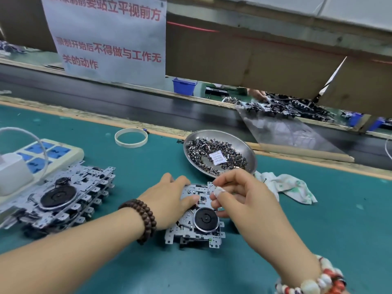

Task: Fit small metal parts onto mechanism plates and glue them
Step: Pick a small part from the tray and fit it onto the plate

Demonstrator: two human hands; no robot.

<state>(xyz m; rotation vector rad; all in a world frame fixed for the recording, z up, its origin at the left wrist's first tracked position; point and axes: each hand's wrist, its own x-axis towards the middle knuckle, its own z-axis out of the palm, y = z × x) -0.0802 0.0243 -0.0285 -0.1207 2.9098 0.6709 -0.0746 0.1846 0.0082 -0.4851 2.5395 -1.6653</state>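
On the green bench mat point(297, 240) I had the mechanism plate point(196, 224) lying flat between both hands. My left hand point(169, 200) pressed on its left side, fingers fairly straight. My right hand point(241, 195) hovered over the plate's far edge, taped thumb against curled fingers; I could not tell whether they pinched a part. Just beyond sat the steel dish point(244, 145) of small metal parts point(201, 149). A stack of plates point(61, 200) lay to the left.

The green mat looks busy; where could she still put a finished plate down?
Bare green mat lies right of the right hand, below the cloth. More shows between the ring and the plate stack. It is crowded around the plate she works on, under the left hand and by the dish.
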